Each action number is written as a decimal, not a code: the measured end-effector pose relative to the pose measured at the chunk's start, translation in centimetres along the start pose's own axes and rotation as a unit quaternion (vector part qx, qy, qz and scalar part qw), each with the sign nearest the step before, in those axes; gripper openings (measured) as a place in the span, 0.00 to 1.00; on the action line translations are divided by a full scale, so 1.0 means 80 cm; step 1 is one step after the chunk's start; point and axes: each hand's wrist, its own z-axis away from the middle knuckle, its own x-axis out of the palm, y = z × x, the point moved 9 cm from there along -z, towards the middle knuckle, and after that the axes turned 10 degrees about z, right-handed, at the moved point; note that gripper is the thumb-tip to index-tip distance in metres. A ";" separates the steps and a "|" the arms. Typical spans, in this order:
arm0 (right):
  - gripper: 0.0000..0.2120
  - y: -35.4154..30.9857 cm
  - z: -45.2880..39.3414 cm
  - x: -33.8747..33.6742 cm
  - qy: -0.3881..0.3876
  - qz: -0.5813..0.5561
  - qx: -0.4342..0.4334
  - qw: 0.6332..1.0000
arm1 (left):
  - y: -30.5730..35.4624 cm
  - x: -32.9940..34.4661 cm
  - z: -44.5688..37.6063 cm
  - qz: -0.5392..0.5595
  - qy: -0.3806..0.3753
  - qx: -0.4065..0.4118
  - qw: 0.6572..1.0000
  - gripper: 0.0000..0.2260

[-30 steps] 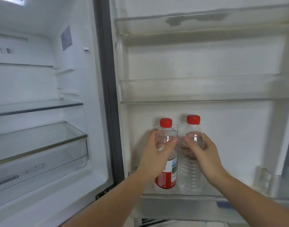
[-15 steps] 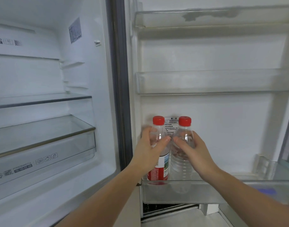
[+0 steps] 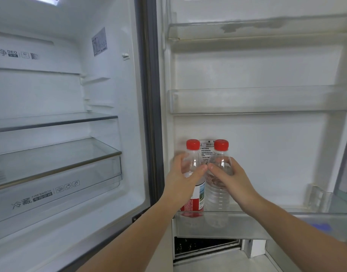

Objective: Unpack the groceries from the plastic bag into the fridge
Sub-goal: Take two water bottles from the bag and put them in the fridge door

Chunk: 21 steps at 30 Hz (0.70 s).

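Note:
Two clear water bottles with red caps stand upright side by side in the lowest bin of the fridge door [image 3: 247, 222]. The left bottle [image 3: 196, 195] carries a red and white label; my left hand [image 3: 183, 179] grips its upper body. The right bottle [image 3: 217, 195] has no label on the side I see; my right hand [image 3: 229, 179] grips it just below the shoulder. My two thumbs nearly touch between the bottles. The plastic bag is out of view.
The fridge compartment stands open on the left with glass shelves [image 3: 56, 154] and a crisper drawer [image 3: 56, 193]. Higher door bins [image 3: 257, 103] hang above the bottles. A small clear holder [image 3: 316, 197] sits at the right end of the lowest bin.
Both bottles have gone down into the lowest door bin and shifted toward its left end, coming close together. My hands have stayed on them throughout.

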 end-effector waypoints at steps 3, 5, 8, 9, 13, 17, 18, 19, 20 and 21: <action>0.15 -0.002 0.001 0.000 -0.002 -0.002 0.001 1.000 | 0.005 -0.001 0.009 0.007 -0.003 0.002 1.000 0.31; 0.16 -0.003 0.002 0.001 -0.001 -0.002 0.000 1.000 | 0.008 -0.002 0.016 -0.006 -0.005 0.004 1.000 0.30; 0.18 -0.001 0.004 0.000 0.008 -0.004 -0.001 1.000 | 0.012 -0.005 0.024 -0.016 0.002 0.005 1.000 0.31; 0.18 -0.001 0.004 0.000 0.011 -0.007 0.000 1.000 | 0.013 -0.008 0.026 -0.018 0.009 0.007 1.000 0.32; 0.20 -0.001 0.007 -0.004 0.016 -0.007 0.013 1.000 | 0.019 -0.018 0.037 -0.030 0.034 0.015 0.999 0.33; 0.26 -0.014 0.016 -0.020 0.047 0.052 0.022 0.997 | 0.032 -0.025 0.043 -0.032 0.025 0.029 0.999 0.34; 0.27 -0.021 0.021 -0.024 0.055 0.066 0.025 0.996 | 0.034 -0.028 0.043 -0.033 0.023 0.032 0.999 0.34; 0.29 -0.027 0.028 -0.028 0.064 0.081 0.027 0.994 | 0.037 -0.032 0.045 -0.036 0.021 0.036 0.999 0.34; 0.30 -0.034 0.036 -0.032 0.074 0.097 0.029 0.992 | 0.040 -0.034 0.047 -0.037 0.018 0.041 0.998 0.34; 0.31 -0.041 0.046 -0.036 0.085 0.112 0.033 0.989 | 0.043 -0.037 0.051 -0.038 0.014 0.050 0.998 0.33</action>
